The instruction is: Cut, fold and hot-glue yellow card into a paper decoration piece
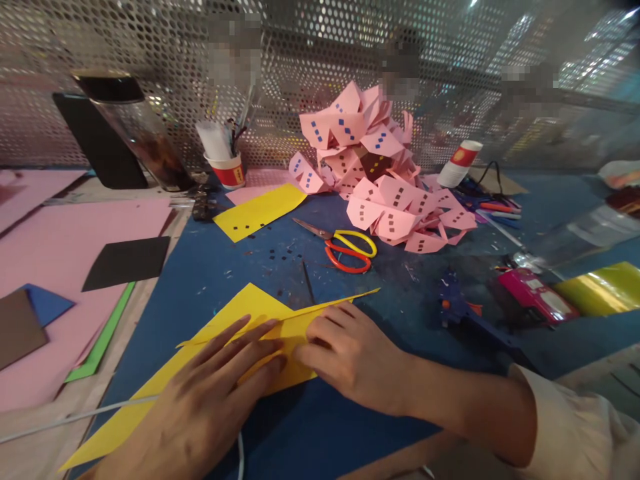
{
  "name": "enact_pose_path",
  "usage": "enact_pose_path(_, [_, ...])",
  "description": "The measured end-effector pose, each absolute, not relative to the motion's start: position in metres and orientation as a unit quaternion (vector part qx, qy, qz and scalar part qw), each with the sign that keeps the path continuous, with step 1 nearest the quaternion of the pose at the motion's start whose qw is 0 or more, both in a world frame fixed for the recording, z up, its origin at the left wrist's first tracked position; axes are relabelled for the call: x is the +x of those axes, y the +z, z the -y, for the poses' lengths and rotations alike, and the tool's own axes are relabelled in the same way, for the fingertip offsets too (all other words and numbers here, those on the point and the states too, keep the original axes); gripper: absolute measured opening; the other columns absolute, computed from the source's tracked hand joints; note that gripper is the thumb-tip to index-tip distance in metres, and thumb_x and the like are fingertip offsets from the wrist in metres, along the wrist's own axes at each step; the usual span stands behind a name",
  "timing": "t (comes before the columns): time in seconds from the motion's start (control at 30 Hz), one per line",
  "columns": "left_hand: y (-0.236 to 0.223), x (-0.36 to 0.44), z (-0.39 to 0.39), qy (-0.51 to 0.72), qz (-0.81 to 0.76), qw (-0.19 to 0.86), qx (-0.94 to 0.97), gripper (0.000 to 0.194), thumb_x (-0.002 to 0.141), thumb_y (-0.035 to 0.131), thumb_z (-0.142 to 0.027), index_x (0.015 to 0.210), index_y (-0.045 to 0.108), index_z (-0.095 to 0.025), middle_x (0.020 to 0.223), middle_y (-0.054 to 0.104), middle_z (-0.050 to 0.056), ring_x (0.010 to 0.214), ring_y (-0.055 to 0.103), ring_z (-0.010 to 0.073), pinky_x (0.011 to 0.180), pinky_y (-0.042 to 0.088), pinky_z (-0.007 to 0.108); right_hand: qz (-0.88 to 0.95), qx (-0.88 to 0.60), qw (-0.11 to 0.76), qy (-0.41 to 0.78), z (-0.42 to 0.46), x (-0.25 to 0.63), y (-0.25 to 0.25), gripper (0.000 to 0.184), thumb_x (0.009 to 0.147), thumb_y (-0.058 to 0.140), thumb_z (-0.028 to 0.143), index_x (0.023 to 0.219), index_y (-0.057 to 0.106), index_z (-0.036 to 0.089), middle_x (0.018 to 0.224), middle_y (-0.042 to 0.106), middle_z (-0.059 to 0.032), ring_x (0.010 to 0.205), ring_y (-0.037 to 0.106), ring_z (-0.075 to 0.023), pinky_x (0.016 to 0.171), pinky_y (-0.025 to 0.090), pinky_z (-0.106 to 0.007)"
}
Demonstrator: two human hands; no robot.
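Yellow paper (pixel 135 393) lies folded on the blue tabletop, with one layer's edge slanting up to a thin point at the right. My left hand (pixel 220 380) rests flat across it, fingers stretched out. Curled in at the paper's right part, my right hand (pixel 350 353) has its fingers drawn together on the sheet; its fingertips are partly hidden. Just beyond the paper are scissors (pixel 345 247) with one yellow and one red handle, blades apart. A thin dark stick (pixel 307 283) lies between them and the paper.
Folded pink paper pieces (pixel 360 147) are heaped against the perforated metal screen (pixel 320 27). Another yellow sheet (pixel 260 210) lies before a paper cup (pixel 230 170) of tools. Pink sheets (pixel 65 267) cover the left; a blue glue gun (pixel 465 310) sits right. A white cord (pixel 75 417) crosses lower left.
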State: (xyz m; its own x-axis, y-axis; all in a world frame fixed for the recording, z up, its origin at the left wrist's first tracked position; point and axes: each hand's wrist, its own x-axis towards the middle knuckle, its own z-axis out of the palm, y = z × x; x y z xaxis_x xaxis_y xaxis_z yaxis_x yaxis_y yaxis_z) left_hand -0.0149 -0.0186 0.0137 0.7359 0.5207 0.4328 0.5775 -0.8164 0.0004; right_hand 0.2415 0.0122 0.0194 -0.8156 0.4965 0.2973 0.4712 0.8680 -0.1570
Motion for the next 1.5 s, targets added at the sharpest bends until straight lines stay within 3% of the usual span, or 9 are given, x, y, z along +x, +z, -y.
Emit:
enact_pose_path(0.17, [0.010,-0.021,0.021,-0.191,0.305,0.062,-0.931,0.035,0.101,0.043,-0.015,0.122,0.069,-0.023,0.135,0.068,0.007,0.140,0.052,0.0244,0.117,0.046,0.042,0.963,-0.222,0.155,0.005,-0.012,0.242,0.023,0.022,0.106,0.048,0.019,0.101,0.069,0.022,0.096,0.063,-0.0032,0.091,0.051,-0.0205,0.087,0.040,-0.038])
enact_pose_path(0.4, [0.011,-0.023,0.020,-0.168,0.290,0.055,-0.940,0.038,0.105,0.039,-0.023,0.131,0.066,-0.027,0.135,0.068,0.006,0.135,0.057,0.0245,0.115,0.048,0.044,0.969,-0.201,0.142,-0.003,-0.012,0.241,0.024,0.020,0.106,0.049,0.018,0.103,0.068,0.022,0.094,0.065,-0.0034,0.092,0.053,-0.0214,0.083,0.041,-0.039])
enact_pose_path(0.63, [0.015,-0.018,0.017,-0.214,0.293,0.054,-0.931,0.026,0.101,0.045,-0.017,0.103,0.070,-0.022,0.122,0.073,0.005,0.128,0.062,0.0201,0.116,0.046,0.037,0.966,-0.220,0.133,0.016,-0.011,0.243,0.025,0.017,0.105,0.050,0.018,0.103,0.067,0.020,0.094,0.065,-0.0030,0.090,0.052,-0.0208,0.084,0.043,-0.038])
enact_pose_path(0.73, [0.015,-0.011,0.017,-0.218,0.348,-0.010,-0.912,0.019,0.097,0.050,-0.013,0.101,0.066,-0.023,0.119,0.072,0.004,0.125,0.062,0.0186,0.112,0.048,0.033,0.961,-0.235,0.141,0.036,-0.011,0.242,0.024,0.016,0.104,0.051,0.017,0.102,0.066,0.020,0.096,0.066,-0.0037,0.091,0.053,-0.0210,0.084,0.044,-0.038])
enact_pose_path(0.9, [0.012,-0.001,0.014,-0.228,0.426,-0.118,-0.868,0.009,0.092,0.052,-0.016,0.092,0.058,-0.022,0.111,0.068,0.006,0.110,0.062,0.0233,0.094,0.054,0.040,0.948,-0.261,0.166,0.073,-0.012,0.240,0.021,0.013,0.100,0.052,0.015,0.095,0.064,0.018,0.097,0.066,-0.0053,0.092,0.054,-0.0211,0.084,0.044,-0.037])
enact_pose_path(1.23, [0.015,0.012,0.012,-0.205,0.467,-0.119,-0.852,0.015,0.082,0.050,-0.010,0.089,0.056,-0.023,0.098,0.064,0.005,0.094,0.056,0.0257,0.083,0.046,0.042,0.946,-0.271,0.157,0.079,-0.011,0.240,0.020,0.011,0.100,0.052,0.014,0.098,0.062,0.017,0.100,0.064,-0.0048,0.095,0.053,-0.0219,0.084,0.044,-0.037])
enact_pose_path(1.5, [0.014,0.011,0.012,-0.196,0.473,-0.131,-0.849,0.018,0.081,0.048,-0.009,0.089,0.056,-0.023,0.100,0.063,0.005,0.097,0.055,0.0260,0.086,0.045,0.043,0.948,-0.269,0.148,0.081,-0.009,0.241,0.019,0.012,0.100,0.051,0.014,0.099,0.062,0.017,0.103,0.064,-0.0059,0.097,0.053,-0.0228,0.087,0.045,-0.038])
